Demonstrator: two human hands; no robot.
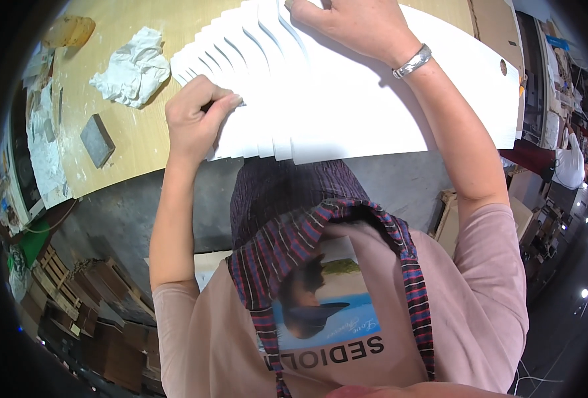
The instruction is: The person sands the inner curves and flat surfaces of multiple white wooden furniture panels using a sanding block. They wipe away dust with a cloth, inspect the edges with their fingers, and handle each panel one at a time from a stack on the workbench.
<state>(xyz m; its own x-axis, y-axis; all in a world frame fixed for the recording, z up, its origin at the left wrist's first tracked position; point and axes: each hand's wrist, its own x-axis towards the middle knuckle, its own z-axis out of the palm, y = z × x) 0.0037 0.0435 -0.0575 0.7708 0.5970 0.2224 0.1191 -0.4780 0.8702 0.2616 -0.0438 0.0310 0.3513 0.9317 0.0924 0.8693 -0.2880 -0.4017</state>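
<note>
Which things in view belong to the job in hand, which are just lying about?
In the job:
fanned white sheets
left hand, at the sheets
right hand, over them

Apparently lying about:
crumpled white wad
grey block
amber thing, kind unclear

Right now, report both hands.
Left hand: closed, over the white sheets; anything held is unclear.
Right hand: partly cropped at top; grip cannot be told.

My left fingers (222, 109) curl closed over fanned white sheets (400, 99), a small dark piece (243, 103) at the thumb tip. My right fingers (310, 13), partly cut off, are at the far side. Left along the bench (145, 136) lie a crumpled white wad (133, 68) and a grey block (97, 140).
</note>
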